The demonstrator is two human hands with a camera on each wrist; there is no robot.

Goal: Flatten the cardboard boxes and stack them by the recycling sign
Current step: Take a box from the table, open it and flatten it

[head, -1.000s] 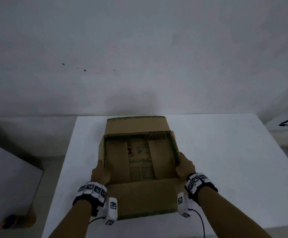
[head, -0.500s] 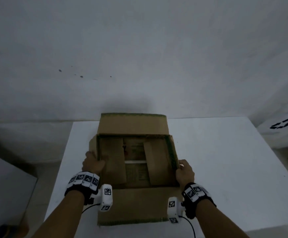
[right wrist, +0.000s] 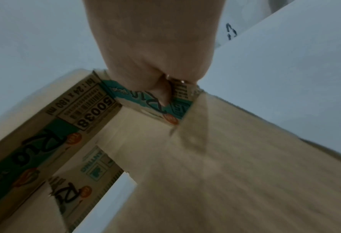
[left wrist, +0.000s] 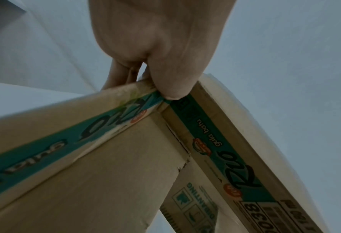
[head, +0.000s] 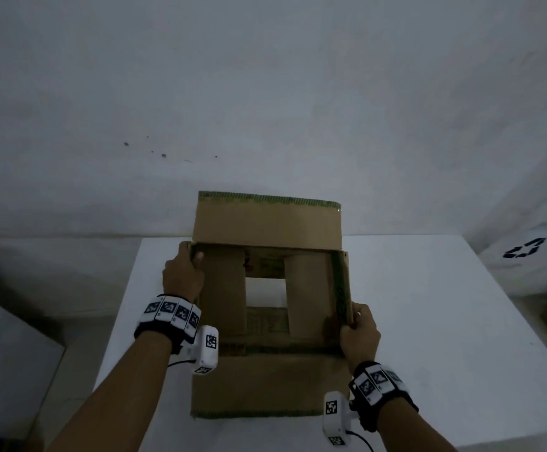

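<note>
A brown cardboard box [head: 265, 223] with green-printed edges is held above the white table [head: 428, 321], its flaps open at top and bottom. White table shows through a gap in its floor. My left hand [head: 182, 272] grips the box's far left corner, thumb inside the wall; in the left wrist view the left hand [left wrist: 157, 71] pinches that corner of the box [left wrist: 85, 173]. My right hand [head: 358, 331] grips the near right wall edge; the right hand [right wrist: 157, 75] closes on the printed wall of the box [right wrist: 225, 157]. The recycling sign [head: 523, 248] stands at the right.
A white wall [head: 265, 93] rises behind the table. A grey block [head: 5, 353] stands lower left beside the table, over darker floor. The sign's white surface [head: 533, 272] borders the table's right end.
The box has been lifted off the table and its bottom flaps have parted, showing the table through them. My left hand slid to the far left corner; my right hand moved nearer.
</note>
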